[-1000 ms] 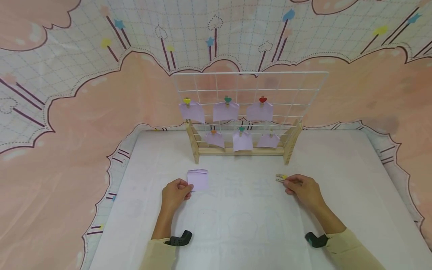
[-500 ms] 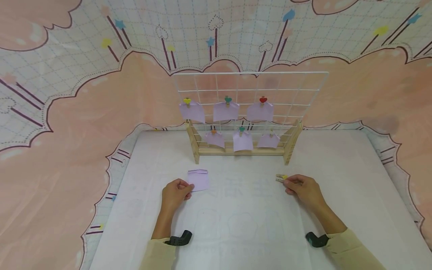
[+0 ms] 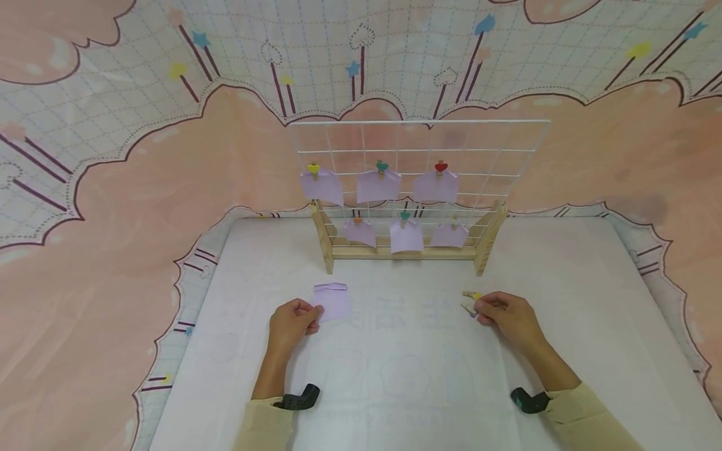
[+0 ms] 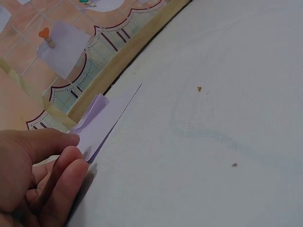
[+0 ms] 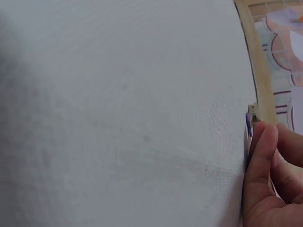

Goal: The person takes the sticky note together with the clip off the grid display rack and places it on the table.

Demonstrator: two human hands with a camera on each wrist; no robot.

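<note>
My left hand [image 3: 291, 322] pinches the lower left corner of a light purple square of paper [image 3: 334, 304], whose top edge is folded over. In the left wrist view this paper [image 4: 110, 116] reaches out flat past the thumb, low over the white surface. On the right side, my right hand [image 3: 506, 316] holds small wooden clothespins between thumb and fingers. A clothespin with a yellow decoration [image 3: 471, 295] points left, and a second clothespin [image 3: 467, 308] angles away below it. In the right wrist view, a purple-edged clothespin [image 5: 248, 124] sticks out at the fingertips.
Behind both hands stands a white wire grid [image 3: 414, 150] in a wooden stand [image 3: 403, 253]. Several purple papers [image 3: 379, 186] hang on it in two rows from clothespins with coloured hearts. A patterned cloth [image 3: 169, 163] surrounds the white tabletop [image 3: 406, 376].
The clothespins in my right hand have spread apart, the lower one swinging down. The purple paper has shifted very slightly. Both arms stay almost where they were.
</note>
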